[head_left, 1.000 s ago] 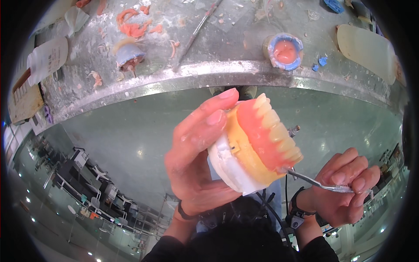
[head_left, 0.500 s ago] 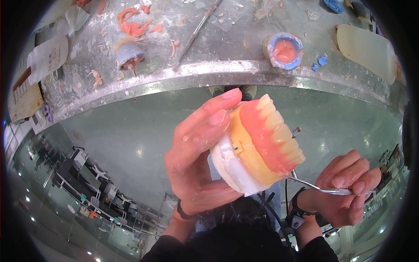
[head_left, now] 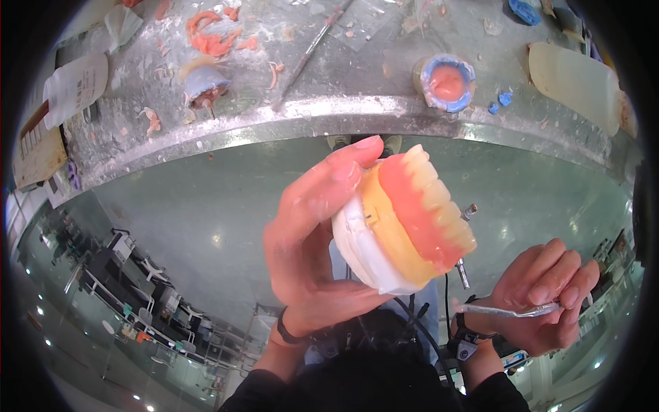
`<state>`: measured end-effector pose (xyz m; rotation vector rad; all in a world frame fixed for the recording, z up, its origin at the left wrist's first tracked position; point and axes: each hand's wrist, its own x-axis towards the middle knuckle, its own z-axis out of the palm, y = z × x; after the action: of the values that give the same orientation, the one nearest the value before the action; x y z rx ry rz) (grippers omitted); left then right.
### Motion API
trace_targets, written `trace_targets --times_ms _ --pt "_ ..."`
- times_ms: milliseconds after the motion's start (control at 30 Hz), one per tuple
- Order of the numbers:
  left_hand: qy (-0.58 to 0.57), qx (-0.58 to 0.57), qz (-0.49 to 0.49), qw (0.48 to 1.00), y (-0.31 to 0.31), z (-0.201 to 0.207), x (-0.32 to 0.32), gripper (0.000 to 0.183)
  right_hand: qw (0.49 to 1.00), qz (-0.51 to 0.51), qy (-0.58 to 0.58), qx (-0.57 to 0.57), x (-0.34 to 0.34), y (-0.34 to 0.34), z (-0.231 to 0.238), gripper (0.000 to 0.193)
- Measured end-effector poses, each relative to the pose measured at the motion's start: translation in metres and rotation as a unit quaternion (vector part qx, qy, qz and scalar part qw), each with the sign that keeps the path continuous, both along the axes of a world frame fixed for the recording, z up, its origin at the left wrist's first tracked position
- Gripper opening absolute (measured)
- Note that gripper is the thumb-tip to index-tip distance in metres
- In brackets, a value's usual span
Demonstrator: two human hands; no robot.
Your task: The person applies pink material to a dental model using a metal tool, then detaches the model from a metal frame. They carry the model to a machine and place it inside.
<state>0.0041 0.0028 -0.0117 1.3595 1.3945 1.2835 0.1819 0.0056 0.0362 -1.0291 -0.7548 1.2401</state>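
Note:
My left hand (head_left: pixel 309 226) is closed round the white plaster base of a dental model (head_left: pixel 388 223), fingers on top and thumb beneath. The model has a yellow stone layer, then a pink wax gum band (head_left: pixel 419 213) with a row of cream teeth (head_left: pixel 443 202) facing right. Metal pins stick out behind the teeth. To the right, my right hand (head_left: pixel 546 295) pinches a thin metal dental carving tool (head_left: pixel 515 311). Its tip, slightly blurred with a bit of pink on it, points left and stands apart from the model, below its lower right corner.
Across the top runs a metal bench (head_left: pixel 377 103). On it are a blue-rimmed cup of pink material (head_left: pixel 447 81), a tipped blue-rimmed cup (head_left: pixel 204 82), pink scraps (head_left: pixel 209 38), a long thin tool (head_left: pixel 312 51), blue bits and a translucent container (head_left: pixel 573 82).
The carving tool's tip has come away from the lower edge of the pink wax and dropped down. The model has turned slightly in my left hand's grip.

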Motion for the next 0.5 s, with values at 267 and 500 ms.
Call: trace_targets --times_ms 267,500 --pt "-0.037 -0.020 0.034 0.999 0.000 -0.004 0.000 0.101 0.988 -0.141 -0.064 0.019 0.010 0.027 -0.015 0.028" --pt "-0.044 -0.137 0.144 0.979 -0.003 0.008 -0.002 0.105 0.872 0.145 -0.467 0.028 -0.002 0.042 -0.055 0.041"
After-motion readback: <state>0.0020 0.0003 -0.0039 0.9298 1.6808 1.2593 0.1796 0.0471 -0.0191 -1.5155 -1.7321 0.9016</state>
